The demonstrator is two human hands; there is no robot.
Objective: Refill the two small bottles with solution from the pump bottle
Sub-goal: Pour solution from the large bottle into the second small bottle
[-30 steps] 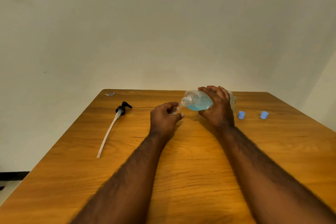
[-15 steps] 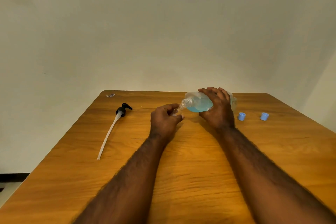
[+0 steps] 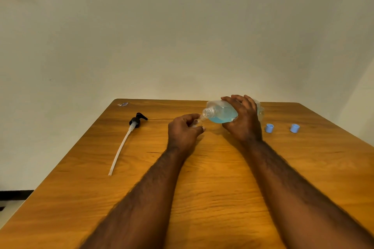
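Near the table's (image 3: 202,188) far edge, the right hand (image 3: 243,122) curls round the tipped, uncapped pump bottle (image 3: 221,114), part full of blue solution, its mouth meeting a small clear bottle (image 3: 197,123) pinched in the left hand (image 3: 182,133), all unchanged from half a second before.

One view: head-worn wide-angle cam, aimed forward and down. It looks along the tabletop (image 3: 212,188) toward the wall (image 3: 182,26), which fills the upper half. Forearms enter at the bottom edge. Left hand (image 3: 183,133) and right hand (image 3: 243,121) sit mid-frame at arm's reach. The tabletop's far edge is in shot.
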